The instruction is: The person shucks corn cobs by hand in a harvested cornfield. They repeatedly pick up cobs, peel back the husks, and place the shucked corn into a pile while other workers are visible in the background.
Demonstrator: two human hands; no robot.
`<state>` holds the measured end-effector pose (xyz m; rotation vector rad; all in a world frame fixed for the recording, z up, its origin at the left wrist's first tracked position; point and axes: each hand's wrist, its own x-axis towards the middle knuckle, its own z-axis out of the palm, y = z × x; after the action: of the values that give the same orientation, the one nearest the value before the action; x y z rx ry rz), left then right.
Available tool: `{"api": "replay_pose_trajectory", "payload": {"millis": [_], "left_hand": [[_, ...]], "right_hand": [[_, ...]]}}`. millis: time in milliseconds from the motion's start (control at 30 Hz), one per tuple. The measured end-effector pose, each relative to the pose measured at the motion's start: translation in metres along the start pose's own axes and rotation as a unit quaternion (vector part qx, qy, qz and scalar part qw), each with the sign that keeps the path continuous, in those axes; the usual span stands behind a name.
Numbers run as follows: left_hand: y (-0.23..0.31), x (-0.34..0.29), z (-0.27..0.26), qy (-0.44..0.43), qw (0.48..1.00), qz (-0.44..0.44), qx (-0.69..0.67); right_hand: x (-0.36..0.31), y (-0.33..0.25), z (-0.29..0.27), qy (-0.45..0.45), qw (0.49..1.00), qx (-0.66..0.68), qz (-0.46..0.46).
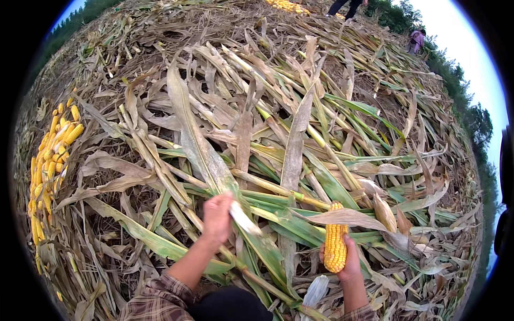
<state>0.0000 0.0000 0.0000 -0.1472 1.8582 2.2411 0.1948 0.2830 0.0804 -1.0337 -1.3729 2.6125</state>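
My right hand grips a husked yellow corn cob, held upright over the cut stalks. My left hand is closed around a corn stalk with pale husk, low in the middle of the view. Dry tan leaves and green stalks lie flat in thick layers all around both hands. My plaid sleeves enter from the lower edge.
A long pile of husked yellow cobs lies at the left edge. Another heap of cobs sits at the far top. A person's legs stand by that heap, and another person bends at the upper right near trees.
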Motion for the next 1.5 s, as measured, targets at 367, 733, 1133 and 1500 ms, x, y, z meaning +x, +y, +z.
{"api": "replay_pose_trajectory", "payload": {"millis": [367,733,1133,1500], "left_hand": [[0.0,-0.117,-0.003,-0.156,0.866,-0.332,-0.339],[0.237,-0.061,-0.424,0.112,0.918,0.258,-0.278],[-0.029,-0.063,0.089,-0.696,0.416,0.193,0.553],[-0.111,-0.141,0.033,-0.839,0.334,-0.226,0.365]], "right_hand": [[-0.05,0.035,0.142,-0.292,0.642,-0.682,-0.194],[0.007,-0.049,-0.024,0.12,0.705,-0.633,-0.298],[-0.114,-0.25,-0.175,0.424,0.795,-0.25,-0.354],[-0.257,-0.029,-0.31,0.51,0.525,-0.68,-0.038]]}}
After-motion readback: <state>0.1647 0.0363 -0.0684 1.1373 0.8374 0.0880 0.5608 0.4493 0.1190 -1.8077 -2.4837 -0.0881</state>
